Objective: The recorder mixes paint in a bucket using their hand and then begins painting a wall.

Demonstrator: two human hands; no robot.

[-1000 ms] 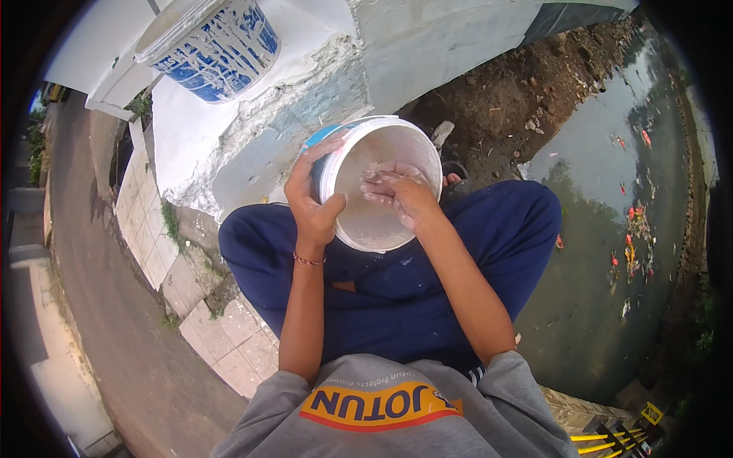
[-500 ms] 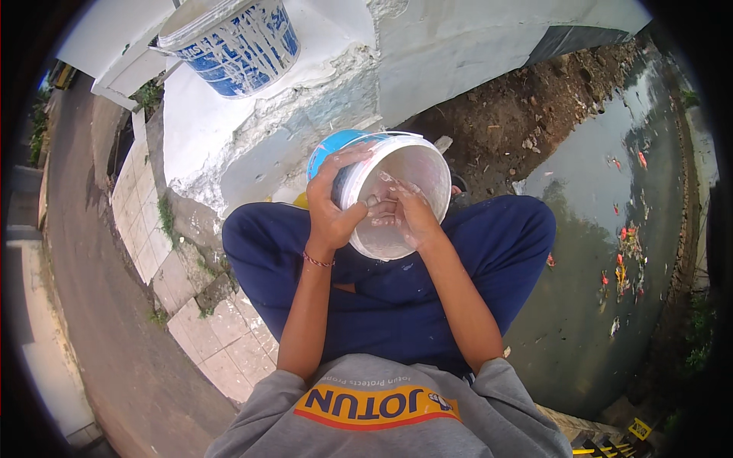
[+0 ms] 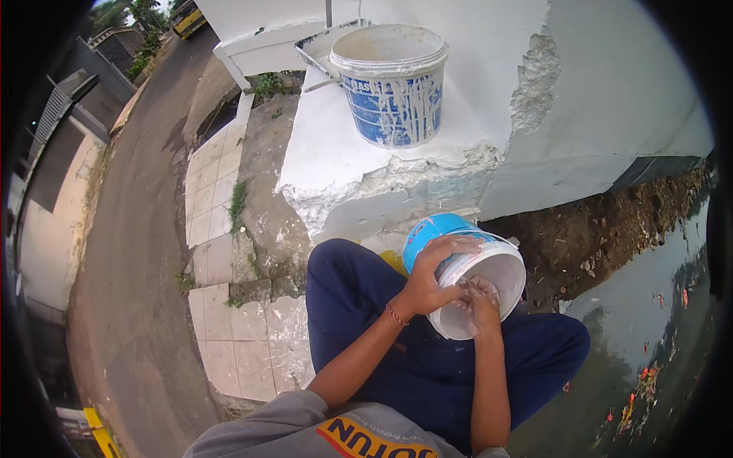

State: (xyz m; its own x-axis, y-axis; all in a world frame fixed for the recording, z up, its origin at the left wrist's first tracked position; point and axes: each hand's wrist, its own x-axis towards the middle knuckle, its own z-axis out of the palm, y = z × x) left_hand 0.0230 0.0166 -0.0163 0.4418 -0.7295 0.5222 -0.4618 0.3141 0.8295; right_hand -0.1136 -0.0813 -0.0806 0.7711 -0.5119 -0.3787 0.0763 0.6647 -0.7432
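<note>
A small blue-and-white paint bucket [image 3: 431, 230] lies tilted over my lap, its pale open mouth turned toward me and to the right. My left hand [image 3: 438, 273] holds it near the rim, fingers spread over the outer side and thumb at the mouth's edge. Inside the mouth is my right hand [image 3: 482, 302], its whitish, paint-smeared fingers bent and drawn together close to my left thumb. Whatever those fingers may hold is too small or hidden to make out. A thin wire handle runs over the bucket's far side.
On the white ledge [image 3: 321, 156] ahead stands a larger blue-and-white bucket [image 3: 393, 107] streaked with paint, with a tray [image 3: 319, 47] behind it. Murky water [image 3: 611, 359] with floating litter lies at right. Footpath tiles [image 3: 252, 341] and a road [image 3: 130, 267] run along the left.
The view has swung left, so the bucket and hands appear farther right and lower. My right fingers, stretched along the bucket's inside before, are now bent and bunched near the left thumb.
</note>
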